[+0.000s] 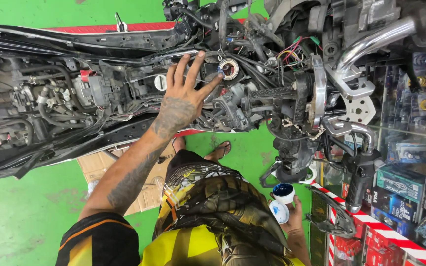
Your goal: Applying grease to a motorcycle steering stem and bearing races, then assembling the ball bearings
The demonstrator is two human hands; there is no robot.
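- In the upper middle of the frame: left hand (183, 96), fingers spread wide, reaching into the stripped motorcycle frame (99, 93); forefinger tip smeared blue and touching the round bearing ring (230, 68) at the steering head.
- Along the tattooed forearm: a slant from lower left up to centre.
- At lower right of centre: right hand (292, 216) closed around a small white tub of blue grease (284, 192), its white lid (279, 212) held just beneath the tub in the same hand.
- Across the upper half: exposed engine parts, hoses and coloured wiring (292, 51), black and grey.
- On the right: chrome handlebar (371, 44) and black rubber grip (358, 184), hanging near a glass display case of boxed parts (405, 182).
- Below: green floor (20, 216), a flattened cardboard box (99, 165), feet in sandals (220, 148), yellow-and-black patterned shorts (213, 197).
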